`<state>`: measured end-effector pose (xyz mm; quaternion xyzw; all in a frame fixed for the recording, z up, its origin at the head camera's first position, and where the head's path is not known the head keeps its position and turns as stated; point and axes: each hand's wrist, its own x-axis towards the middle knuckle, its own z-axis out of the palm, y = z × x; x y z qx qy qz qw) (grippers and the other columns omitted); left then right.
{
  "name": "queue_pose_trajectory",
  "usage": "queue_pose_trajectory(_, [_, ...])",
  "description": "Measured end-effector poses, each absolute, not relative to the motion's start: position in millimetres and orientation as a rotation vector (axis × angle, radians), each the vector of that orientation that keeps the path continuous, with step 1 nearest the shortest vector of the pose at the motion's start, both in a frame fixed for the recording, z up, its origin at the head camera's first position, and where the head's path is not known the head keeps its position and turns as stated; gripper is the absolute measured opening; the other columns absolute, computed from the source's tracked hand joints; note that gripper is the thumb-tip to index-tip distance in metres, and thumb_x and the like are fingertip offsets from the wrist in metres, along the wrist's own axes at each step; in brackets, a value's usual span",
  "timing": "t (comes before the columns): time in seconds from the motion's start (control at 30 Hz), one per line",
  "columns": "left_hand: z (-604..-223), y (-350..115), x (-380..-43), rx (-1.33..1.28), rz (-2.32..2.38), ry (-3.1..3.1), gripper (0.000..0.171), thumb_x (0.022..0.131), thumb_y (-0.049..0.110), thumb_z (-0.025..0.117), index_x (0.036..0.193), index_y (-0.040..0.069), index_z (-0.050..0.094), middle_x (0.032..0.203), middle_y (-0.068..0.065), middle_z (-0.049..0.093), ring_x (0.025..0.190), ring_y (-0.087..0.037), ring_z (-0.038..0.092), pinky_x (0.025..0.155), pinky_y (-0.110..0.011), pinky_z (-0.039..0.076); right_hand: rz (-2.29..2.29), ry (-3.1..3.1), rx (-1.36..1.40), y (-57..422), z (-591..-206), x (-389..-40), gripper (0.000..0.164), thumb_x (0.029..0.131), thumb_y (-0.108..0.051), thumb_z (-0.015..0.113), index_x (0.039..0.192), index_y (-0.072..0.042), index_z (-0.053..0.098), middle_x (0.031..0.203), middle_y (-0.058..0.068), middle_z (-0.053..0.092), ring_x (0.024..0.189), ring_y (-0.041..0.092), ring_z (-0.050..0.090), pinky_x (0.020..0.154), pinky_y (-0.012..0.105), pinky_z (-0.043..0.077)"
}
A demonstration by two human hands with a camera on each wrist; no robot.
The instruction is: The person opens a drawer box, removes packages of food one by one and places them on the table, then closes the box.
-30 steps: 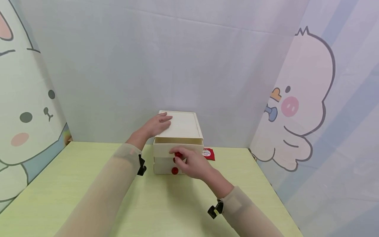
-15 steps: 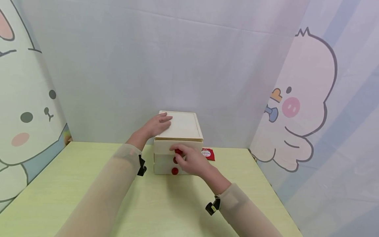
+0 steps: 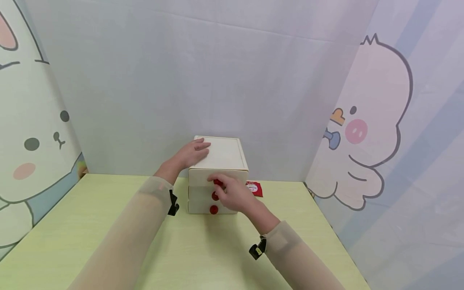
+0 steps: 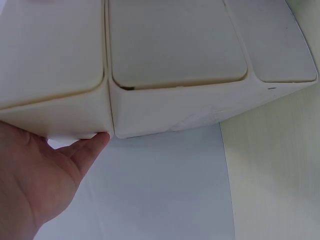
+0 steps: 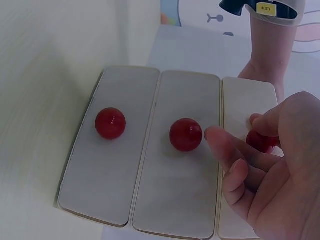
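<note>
A small white drawer cabinet (image 3: 221,153) with three stacked drawers stands at the back of the table. Each front has a round red knob; the lowest knob (image 3: 214,209) shows fully in the head view. My left hand (image 3: 191,154) rests on the cabinet's top at its left edge, fingers extended. In the left wrist view its thumb (image 4: 90,152) lies against the side. My right hand (image 3: 235,193) holds the top drawer's knob (image 5: 261,142) between curled fingers, partly hiding it. The middle knob (image 5: 185,135) is near a fingertip. The top drawer is flush with the cabinet.
A red packet (image 3: 255,188) with a white label lies on the table right of the cabinet, partly behind it. The pale yellow-green table (image 3: 203,253) ends at a grey curtain (image 3: 145,100). Cartoon-printed curtains hang at both sides.
The top drawer has slid back into the cabinet, and the gap above it is gone. My right hand has moved away from me with the knob; the left hand has stayed put.
</note>
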<state>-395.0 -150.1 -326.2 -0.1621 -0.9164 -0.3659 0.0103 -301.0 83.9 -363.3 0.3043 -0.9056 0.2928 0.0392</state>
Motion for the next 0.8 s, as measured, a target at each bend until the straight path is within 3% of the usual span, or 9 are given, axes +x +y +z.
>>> queue_pose_trajectory(0.43, [-325.6,-149.5,-395.4,-0.523,-1.119,-2.864,0.058,0.117,0.040,0.041,0.170,0.015,0.044,0.185,-0.013,0.019,0.172,-0.041,0.010,0.138,-0.064,0.014,0.939,-2.783,0.908,81.7,-361.0,-303.7,0.031,0.111,-0.015,0.058,0.139,-0.021,0.071,0.097,0.000,0.069,0.069,0.011,0.057,0.061,0.024,0.050])
queue_pose_trajectory(0.67, [-325.9,-149.8,-397.0,-0.514,-1.155,-2.856,0.058,0.117,0.039,0.043,0.170,0.015,0.044,0.185,-0.011,0.019,0.172,-0.041,0.010,0.138,-0.065,0.014,0.899,-2.781,0.884,80.6,-362.2,-305.2,0.030,0.112,-0.017,0.060,0.138,-0.024,0.072,0.116,-0.002,0.073,0.068,0.010,0.054,0.062,0.025,0.048])
queue_pose_trajectory(0.8, [-326.8,-150.1,-398.4,-0.516,-1.162,-2.856,0.057,0.117,0.039,0.043,0.170,0.016,0.044,0.185,-0.011,0.019,0.172,-0.040,0.010,0.138,-0.065,0.014,0.894,-2.784,0.877,80.6,-363.0,-306.0,0.030,0.112,-0.016,0.060,0.138,-0.024,0.072,0.117,0.000,0.074,0.067,0.011,0.054,0.061,0.025,0.048])
